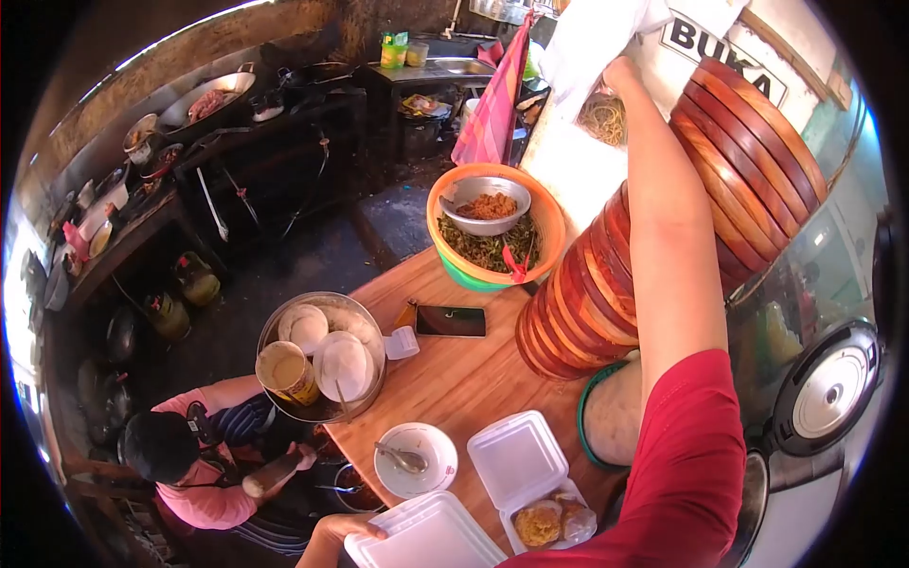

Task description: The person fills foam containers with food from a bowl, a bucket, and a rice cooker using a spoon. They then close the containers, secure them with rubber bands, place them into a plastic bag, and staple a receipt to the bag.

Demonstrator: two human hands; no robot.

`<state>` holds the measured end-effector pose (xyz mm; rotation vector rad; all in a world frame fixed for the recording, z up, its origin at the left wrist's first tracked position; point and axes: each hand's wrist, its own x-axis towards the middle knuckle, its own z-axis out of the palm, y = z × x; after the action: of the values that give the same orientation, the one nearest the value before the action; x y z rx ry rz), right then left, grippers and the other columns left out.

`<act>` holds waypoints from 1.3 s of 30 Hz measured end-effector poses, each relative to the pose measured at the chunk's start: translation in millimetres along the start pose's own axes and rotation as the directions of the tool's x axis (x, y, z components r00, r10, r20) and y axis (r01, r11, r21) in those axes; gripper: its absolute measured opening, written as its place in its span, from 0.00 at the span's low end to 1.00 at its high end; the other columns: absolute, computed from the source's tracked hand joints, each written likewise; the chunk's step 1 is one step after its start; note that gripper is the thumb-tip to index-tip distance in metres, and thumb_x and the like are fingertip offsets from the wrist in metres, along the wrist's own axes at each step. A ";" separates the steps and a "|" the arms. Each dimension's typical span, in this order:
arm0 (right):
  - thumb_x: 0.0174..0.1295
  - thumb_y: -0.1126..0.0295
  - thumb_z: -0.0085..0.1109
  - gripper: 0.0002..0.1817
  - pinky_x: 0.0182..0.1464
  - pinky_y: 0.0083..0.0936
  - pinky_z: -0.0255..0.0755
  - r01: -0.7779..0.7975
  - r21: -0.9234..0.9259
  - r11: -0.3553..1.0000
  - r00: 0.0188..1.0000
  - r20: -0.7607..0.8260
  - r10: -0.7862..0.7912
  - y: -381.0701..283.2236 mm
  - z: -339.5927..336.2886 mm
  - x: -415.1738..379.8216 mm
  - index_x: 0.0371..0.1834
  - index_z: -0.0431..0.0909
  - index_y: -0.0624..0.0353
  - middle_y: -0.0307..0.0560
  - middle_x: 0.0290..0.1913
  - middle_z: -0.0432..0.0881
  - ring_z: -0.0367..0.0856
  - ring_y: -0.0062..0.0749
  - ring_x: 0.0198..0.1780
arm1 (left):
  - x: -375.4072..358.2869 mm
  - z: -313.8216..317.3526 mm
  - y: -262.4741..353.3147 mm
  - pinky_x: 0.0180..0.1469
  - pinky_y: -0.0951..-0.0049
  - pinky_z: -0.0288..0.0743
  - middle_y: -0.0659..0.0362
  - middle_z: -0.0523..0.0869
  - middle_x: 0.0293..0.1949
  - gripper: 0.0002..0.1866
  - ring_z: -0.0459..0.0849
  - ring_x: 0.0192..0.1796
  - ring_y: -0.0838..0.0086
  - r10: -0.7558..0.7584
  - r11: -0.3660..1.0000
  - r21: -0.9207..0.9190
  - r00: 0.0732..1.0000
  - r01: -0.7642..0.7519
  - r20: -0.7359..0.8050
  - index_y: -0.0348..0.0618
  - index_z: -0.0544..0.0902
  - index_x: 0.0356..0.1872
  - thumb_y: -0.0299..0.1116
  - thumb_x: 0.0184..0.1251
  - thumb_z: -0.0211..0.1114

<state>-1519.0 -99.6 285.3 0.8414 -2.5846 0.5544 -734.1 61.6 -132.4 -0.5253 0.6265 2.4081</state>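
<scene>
Over a wooden counter (454,379), left fingers (365,527) hold a foam box (426,540); right-hand grip unclear

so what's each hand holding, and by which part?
Left hand grips the closed white foam box at its left edge. Right hand reaches up to the white cloth over the noodles; an actual grip cannot be told.

A single head-worn fisheye camera looks steeply down from standing height onto the brown wooden bench (454,374), close beneath it. It faces forward along the raised right arm, with the dark kitchen floor (312,256) farther off on the picture's left.
</scene>
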 end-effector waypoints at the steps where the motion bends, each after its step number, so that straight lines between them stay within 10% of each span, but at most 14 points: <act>1: 0.62 0.56 0.49 0.23 0.38 0.37 0.80 -0.009 0.034 0.999 0.999 0.033 0.008 0.8 3.6 5.1 0.49 0.76 0.65 0.55 0.45 0.82 0.81 0.46 0.49 | 1.5 -2.9 -2.5 0.62 0.74 0.63 0.51 0.74 0.59 0.40 0.73 0.60 0.69 -0.004 1.000 -0.016 1.000 0.004 -0.002 0.31 0.62 0.65 0.37 0.53 0.68; 15: 0.64 0.54 0.48 0.19 0.29 0.28 0.79 -0.089 0.523 0.847 0.926 0.358 -0.124 7.2 5.8 -16.7 0.49 0.75 0.55 0.46 0.44 0.81 0.80 0.32 0.36 | 8.3 -0.1 -1.7 0.61 0.74 0.66 0.51 0.78 0.56 0.38 0.77 0.56 0.70 -0.127 0.981 -0.158 0.987 0.110 -0.100 0.34 0.64 0.65 0.30 0.49 0.67; 22: 0.62 0.58 0.51 0.14 0.26 0.25 0.76 -0.059 0.408 0.911 0.950 0.304 -0.074 -1.9 2.5 -15.5 0.41 0.79 0.55 0.43 0.33 0.81 0.80 0.29 0.31 | 3.5 12.2 8.0 0.63 0.66 0.66 0.47 0.75 0.57 0.38 0.76 0.57 0.64 -0.032 0.999 -0.032 0.971 0.025 -0.235 0.32 0.63 0.64 0.28 0.49 0.66; 25: 0.62 0.59 0.53 0.12 0.25 0.24 0.75 -0.061 0.365 0.929 0.962 0.271 -0.043 -5.1 1.6 -13.6 0.37 0.80 0.55 0.41 0.29 0.82 0.80 0.28 0.28 | 28.5 -13.3 -10.1 0.60 0.66 0.68 0.48 0.75 0.58 0.39 0.76 0.56 0.63 0.104 0.994 -0.018 0.994 -0.105 -0.035 0.31 0.63 0.64 0.28 0.47 0.66; 29: 0.60 0.58 0.53 0.15 0.29 0.30 0.76 -0.028 0.438 0.898 0.949 0.294 -0.114 -5.6 -1.2 -19.4 0.33 0.82 0.58 0.43 0.24 0.82 0.82 0.34 0.28 | 3.6 11.8 11.9 0.55 0.68 0.72 0.49 0.77 0.54 0.34 0.78 0.52 0.66 -0.053 0.998 -0.006 0.928 0.055 -0.369 0.32 0.64 0.63 0.24 0.52 0.63; 39: 0.58 0.56 0.56 0.19 0.43 0.33 0.76 -0.209 0.146 0.967 0.938 -0.250 0.241 -26.3 -19.0 -44.6 0.41 0.82 0.61 0.53 0.38 0.84 0.83 0.43 0.42 | 6.6 -14.1 -8.6 0.56 0.76 0.72 0.48 0.81 0.49 0.26 0.82 0.49 0.70 -0.057 0.979 -0.206 0.968 0.006 -0.245 0.31 0.75 0.54 0.22 0.50 0.67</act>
<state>-1465.0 -89.1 288.0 0.4663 -2.4297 0.8327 -730.6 63.0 -149.8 -0.9293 0.4712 2.4088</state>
